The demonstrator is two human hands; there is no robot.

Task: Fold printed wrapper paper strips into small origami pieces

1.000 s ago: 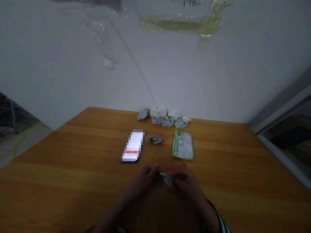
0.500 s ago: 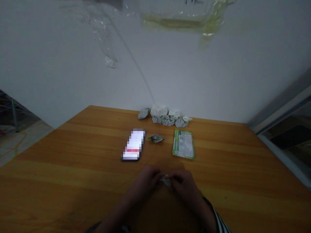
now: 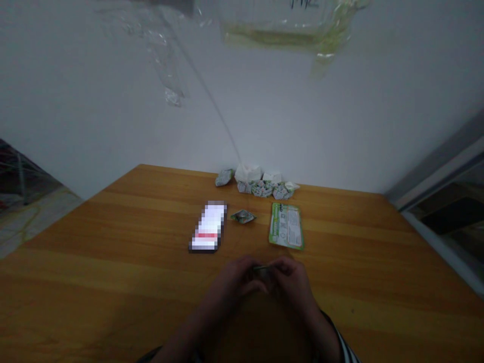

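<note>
Head view, from where I stand: the left hand and right hand come together, fingers clamped on a small green-and-white folded paper piece over the near middle of the brown wooden tabletop. Uneven pulling by the 2 hands could tear or crease it. Ahead, a dark-edged, bright-screened phone and a flat green-and-white rectangular packet narrow the space; sideways, the wood runs wide.

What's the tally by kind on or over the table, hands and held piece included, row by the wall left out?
Hands: 2 (left hand, right hand)
Held piece: 1
Phone: 1
Green-edged sheet: 1
Loose folded piece: 1
Total: 6
</note>
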